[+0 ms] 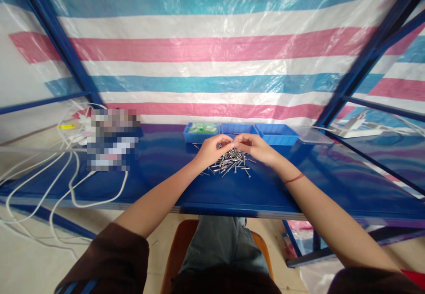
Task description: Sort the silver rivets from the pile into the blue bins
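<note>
My left hand (214,148) and my right hand (255,147) meet fingertip to fingertip above a loose heap of metal screws (229,163) on the blue tabletop. The fingers of both are curled into a pinch. Whatever lies between the fingertips is too small and too covered to make out. Just behind the hands stand three blue bins in a row. The left bin (202,139) contains small pale green and clear packets. My hands partly cover the middle bin (237,129), and the right bin (279,140) shows its bare inside.
A clear plastic lid (314,135) lies right of the bins. White cables (75,196) loop over the table's left end, beside a pixelated item (111,150). A power strip (360,125) sits at the right behind the blue frame. Striped plastic sheeting (212,48) hangs behind the table.
</note>
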`<action>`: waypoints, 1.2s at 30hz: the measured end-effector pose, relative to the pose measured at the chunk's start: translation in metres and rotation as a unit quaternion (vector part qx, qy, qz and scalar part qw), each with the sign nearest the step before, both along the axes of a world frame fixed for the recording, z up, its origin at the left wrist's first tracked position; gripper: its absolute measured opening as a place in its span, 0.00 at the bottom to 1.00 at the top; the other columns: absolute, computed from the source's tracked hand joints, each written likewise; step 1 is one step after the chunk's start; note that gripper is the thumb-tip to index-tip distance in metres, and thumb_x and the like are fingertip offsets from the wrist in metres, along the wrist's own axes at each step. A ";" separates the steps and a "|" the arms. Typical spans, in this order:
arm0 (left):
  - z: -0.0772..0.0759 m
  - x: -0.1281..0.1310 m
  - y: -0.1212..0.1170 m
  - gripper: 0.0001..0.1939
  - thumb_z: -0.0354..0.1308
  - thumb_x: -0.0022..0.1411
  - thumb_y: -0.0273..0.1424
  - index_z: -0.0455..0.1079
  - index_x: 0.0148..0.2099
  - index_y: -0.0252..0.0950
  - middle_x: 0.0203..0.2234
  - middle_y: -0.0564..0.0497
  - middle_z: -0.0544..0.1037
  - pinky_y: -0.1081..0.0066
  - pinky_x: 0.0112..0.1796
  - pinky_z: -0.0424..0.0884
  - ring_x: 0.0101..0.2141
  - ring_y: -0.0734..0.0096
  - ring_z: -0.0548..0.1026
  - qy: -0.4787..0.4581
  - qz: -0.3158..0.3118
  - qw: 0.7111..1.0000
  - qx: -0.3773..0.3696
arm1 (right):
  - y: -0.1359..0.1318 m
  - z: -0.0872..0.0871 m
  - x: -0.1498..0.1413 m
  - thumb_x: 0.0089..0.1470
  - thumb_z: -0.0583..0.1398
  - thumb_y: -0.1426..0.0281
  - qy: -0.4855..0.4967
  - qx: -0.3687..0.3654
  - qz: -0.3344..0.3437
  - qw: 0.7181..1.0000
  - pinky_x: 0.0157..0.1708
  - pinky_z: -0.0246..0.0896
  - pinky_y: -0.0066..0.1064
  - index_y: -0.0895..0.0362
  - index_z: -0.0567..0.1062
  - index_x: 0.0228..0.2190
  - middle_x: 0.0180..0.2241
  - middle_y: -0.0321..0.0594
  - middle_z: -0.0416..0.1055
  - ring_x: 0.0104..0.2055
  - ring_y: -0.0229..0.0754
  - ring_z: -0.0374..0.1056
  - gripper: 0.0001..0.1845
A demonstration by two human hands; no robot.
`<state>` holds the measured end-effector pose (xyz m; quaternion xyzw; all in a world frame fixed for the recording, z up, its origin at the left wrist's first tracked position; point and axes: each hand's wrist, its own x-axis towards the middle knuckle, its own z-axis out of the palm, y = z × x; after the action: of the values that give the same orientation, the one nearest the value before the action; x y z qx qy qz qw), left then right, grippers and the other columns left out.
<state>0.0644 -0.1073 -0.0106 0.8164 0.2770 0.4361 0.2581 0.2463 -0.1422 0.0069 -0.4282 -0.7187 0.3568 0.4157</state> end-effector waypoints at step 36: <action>-0.008 0.000 0.004 0.14 0.49 0.64 0.35 0.67 0.49 0.35 0.28 0.51 0.76 0.71 0.34 0.69 0.28 0.74 0.73 0.037 -0.033 0.995 -0.081 | 0.022 0.012 0.025 0.56 0.53 0.61 -0.355 0.252 -0.265 0.860 0.42 0.56 0.40 0.59 0.75 0.35 0.36 0.52 0.74 0.40 0.51 0.66 0.16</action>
<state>0.0646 -0.1038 -0.0191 0.8169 0.2940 0.3730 0.3272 0.2717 -0.1205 0.0192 -0.5809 -0.7421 -0.1362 0.3055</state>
